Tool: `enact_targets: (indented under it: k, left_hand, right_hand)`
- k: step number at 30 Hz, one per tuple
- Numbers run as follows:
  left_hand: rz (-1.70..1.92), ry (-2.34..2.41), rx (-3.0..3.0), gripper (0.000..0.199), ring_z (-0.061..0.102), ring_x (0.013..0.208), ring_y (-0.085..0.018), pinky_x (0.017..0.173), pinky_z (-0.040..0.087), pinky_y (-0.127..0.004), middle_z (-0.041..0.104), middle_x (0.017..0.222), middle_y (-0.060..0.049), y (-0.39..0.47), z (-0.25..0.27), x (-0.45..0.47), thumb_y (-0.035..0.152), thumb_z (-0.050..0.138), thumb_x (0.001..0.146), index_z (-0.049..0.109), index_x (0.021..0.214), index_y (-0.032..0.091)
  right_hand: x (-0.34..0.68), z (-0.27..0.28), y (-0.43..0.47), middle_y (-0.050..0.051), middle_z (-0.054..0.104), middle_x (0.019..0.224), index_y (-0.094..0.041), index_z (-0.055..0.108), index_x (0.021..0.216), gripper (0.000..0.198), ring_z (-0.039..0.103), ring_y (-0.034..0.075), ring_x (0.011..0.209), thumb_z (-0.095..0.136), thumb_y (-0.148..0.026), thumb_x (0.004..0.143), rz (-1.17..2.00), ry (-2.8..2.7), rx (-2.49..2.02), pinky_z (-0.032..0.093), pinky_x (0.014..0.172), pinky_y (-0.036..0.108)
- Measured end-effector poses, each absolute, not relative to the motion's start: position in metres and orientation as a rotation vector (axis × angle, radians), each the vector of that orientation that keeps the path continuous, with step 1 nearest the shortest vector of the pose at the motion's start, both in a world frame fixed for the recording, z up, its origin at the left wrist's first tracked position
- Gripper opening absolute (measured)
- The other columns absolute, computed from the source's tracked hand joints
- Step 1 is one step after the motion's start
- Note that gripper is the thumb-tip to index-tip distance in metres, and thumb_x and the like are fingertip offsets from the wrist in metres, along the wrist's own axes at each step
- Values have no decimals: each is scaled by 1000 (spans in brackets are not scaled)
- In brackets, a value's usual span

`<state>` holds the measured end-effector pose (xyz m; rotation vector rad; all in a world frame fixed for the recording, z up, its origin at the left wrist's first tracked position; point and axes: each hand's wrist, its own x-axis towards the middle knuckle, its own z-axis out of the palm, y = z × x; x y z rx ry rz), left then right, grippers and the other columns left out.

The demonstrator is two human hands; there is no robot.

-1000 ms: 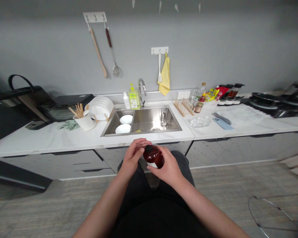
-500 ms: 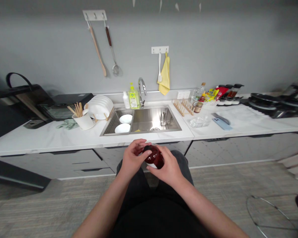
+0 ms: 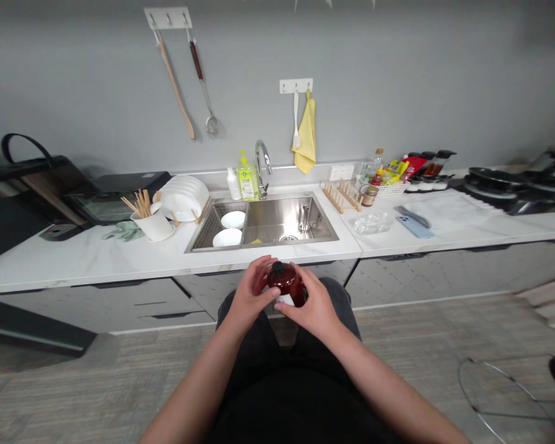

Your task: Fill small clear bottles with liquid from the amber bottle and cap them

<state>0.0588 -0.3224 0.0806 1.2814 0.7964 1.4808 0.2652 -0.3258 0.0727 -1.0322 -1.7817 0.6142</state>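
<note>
Between my two hands is a dark red-brown bottle (image 3: 287, 280) with a black cap and a white label, held in front of the counter's edge above my lap. The cap points up and slightly away from me. My left hand (image 3: 255, 288) wraps round the bottle's left side, its thumb near the label. Round the right side curls my right hand (image 3: 313, 298), the thumb at the lower edge of the label. Behind the bottle my fingertips are partly hidden. Just beyond the hands lies the steel sink (image 3: 287, 213), with white bowls (image 3: 227, 237) in its left rack.
Left of the sink stand white plates (image 3: 180, 200) and a white chopstick holder (image 3: 155, 225). A green soap bottle (image 3: 247, 182) is beside the faucet (image 3: 263, 166). To the right are a wooden rack (image 3: 342, 196), a jar (image 3: 369, 196), a clear plastic container (image 3: 372, 223) and a blue phone (image 3: 414, 227).
The bottle has turned more upright in my hands. My left thumb has moved down from beside the cap to near the label, so the cap now shows. The view has shifted slightly.
</note>
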Motion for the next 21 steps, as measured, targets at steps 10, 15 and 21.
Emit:
enact_targets:
  k: [10, 15, 21]
  left_hand:
    - [1295, 1059, 1486, 88, 71, 148, -40, 126, 59, -59, 71, 162, -16, -311, 46, 55, 44, 104, 82, 66, 160, 30]
    - [1303, 1143, 1711, 56, 67, 153, -35, 121, 63, -56, 67, 166, -12, -285, 33, 29, 49, 83, 104, 70, 156, 36]
    - [1443, 1668, 1978, 41, 74, 135, -35, 112, 65, -55, 79, 141, -13, -211, 18, -62, 56, 72, 108, 78, 133, 25]
  right_hand:
    - [266, 50, -303, 13, 73, 158, -30, 60, 163, 85, 72, 40, 145, 90, -26, 83, 594, -1851, -1050, 59, 126, 61]
    - [328, 34, -248, 16, 72, 146, -28, 62, 159, 83, 73, 40, 134, 95, -38, 83, 411, -1659, -1178, 62, 119, 65]
    - [436, 18, -158, 21, 71, 148, -20, 61, 157, 94, 77, 40, 123, 94, -53, 76, 220, -1293, -1392, 70, 99, 61]
